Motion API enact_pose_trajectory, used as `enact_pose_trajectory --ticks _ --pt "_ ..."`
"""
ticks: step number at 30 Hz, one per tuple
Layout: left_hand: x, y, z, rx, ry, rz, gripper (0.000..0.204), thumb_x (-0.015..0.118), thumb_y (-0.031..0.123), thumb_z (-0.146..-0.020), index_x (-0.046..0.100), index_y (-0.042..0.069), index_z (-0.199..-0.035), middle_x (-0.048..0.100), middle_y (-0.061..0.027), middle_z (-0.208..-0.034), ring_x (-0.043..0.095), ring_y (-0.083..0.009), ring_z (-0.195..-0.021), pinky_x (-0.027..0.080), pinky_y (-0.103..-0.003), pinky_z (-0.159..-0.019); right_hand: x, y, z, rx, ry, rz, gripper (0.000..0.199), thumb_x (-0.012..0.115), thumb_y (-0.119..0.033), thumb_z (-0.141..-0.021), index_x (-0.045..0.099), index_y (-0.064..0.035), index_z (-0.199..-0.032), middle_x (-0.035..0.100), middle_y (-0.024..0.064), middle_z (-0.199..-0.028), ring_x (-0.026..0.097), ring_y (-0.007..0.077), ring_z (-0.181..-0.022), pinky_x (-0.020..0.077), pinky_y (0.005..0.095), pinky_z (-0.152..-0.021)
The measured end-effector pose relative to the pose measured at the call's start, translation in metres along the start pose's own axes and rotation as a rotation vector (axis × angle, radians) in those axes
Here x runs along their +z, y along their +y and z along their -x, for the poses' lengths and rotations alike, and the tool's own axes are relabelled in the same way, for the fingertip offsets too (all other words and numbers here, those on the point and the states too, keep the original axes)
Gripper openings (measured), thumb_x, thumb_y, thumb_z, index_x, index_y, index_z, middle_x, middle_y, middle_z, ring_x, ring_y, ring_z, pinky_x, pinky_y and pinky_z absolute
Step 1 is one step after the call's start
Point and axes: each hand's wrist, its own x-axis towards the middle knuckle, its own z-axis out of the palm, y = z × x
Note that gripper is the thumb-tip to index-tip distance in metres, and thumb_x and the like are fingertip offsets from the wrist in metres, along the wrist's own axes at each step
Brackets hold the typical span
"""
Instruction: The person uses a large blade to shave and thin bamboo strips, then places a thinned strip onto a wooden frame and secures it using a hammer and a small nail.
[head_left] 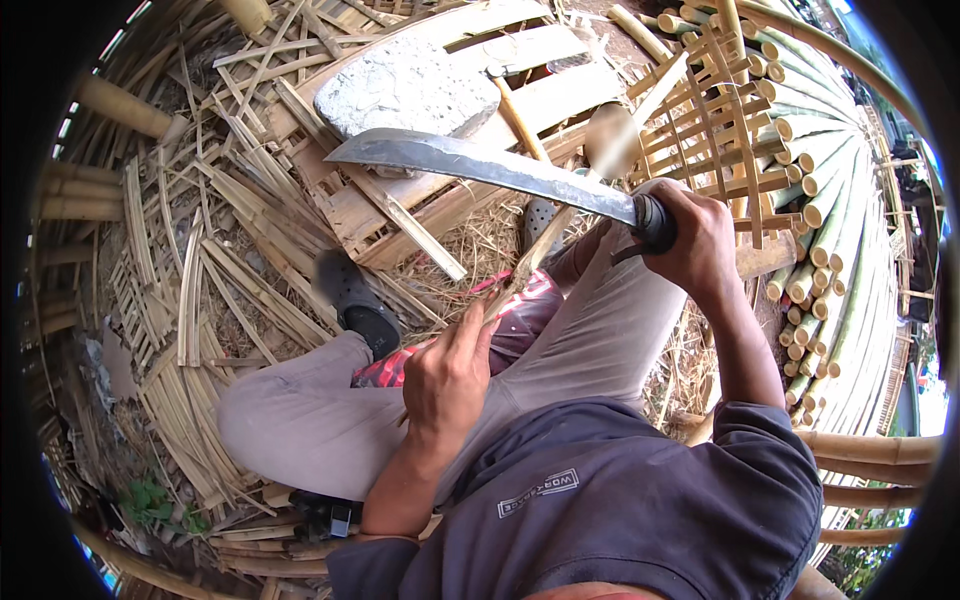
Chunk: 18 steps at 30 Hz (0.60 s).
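My right hand [685, 235] is closed around the dark handle of a machete [480, 160]. Its long curved blade reaches leftward, the tip in front of a grey stone block [400, 85]. My left hand [448, 375] grips a bamboo strip [535, 258] over my lap. From the hand the strip slants up and to the right, passing behind the blade near the handle. Whether blade and strip touch, I cannot tell. Beneath the strip, a red patterned cloth [535, 305] lies between my legs.
A low bamboo slat platform [370, 235] bears the stone and a wooden-handled tool [520, 115]. Split bamboo strips [255, 215] litter the left side. At right are a woven bamboo lattice [715, 120] and stacked bamboo poles [835, 200]. Bamboo rails [875, 447] stand at lower right.
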Motion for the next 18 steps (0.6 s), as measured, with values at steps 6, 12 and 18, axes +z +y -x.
enact_pose_trajectory --ticks 6,12,18 --pt "-0.009 -0.005 0.007 0.005 -0.006 0.015 0.029 0.069 0.017 -0.093 0.066 0.002 -0.118 0.072 -0.0159 -0.085 0.070 -0.0327 -0.069 0.054 -0.041 -0.058 -0.015 0.036 -0.014 0.196 0.180 0.247 0.019 0.076 -0.019 -0.075 0.063 -0.0102 -0.086 0.066 0.0139 -0.069 0.068 0.0354 -0.066 0.0525 0.0461 -0.061" --pt "-0.011 0.005 0.010 0.005 -0.184 0.023 0.028 0.071 0.014 -0.090 0.068 -0.001 -0.113 0.073 -0.0187 -0.092 0.072 -0.0353 -0.076 0.057 -0.042 -0.063 -0.045 0.098 0.001 0.501 0.135 0.329 0.024 0.077 -0.022 -0.075 0.068 -0.0096 -0.095 0.071 0.0196 -0.083 0.070 0.0388 -0.081 0.0527 0.0487 -0.072" --pt "-0.006 0.009 0.005 0.023 -0.156 0.079 0.029 0.072 0.014 -0.090 0.068 -0.002 -0.113 0.073 -0.0205 -0.089 0.072 -0.0356 -0.076 0.056 -0.042 -0.063 -0.029 0.048 0.022 0.346 0.117 0.070 0.025 0.077 -0.015 -0.070 0.068 -0.0108 -0.093 0.070 0.0149 -0.076 0.069 0.0360 -0.071 0.0541 0.0437 -0.067"
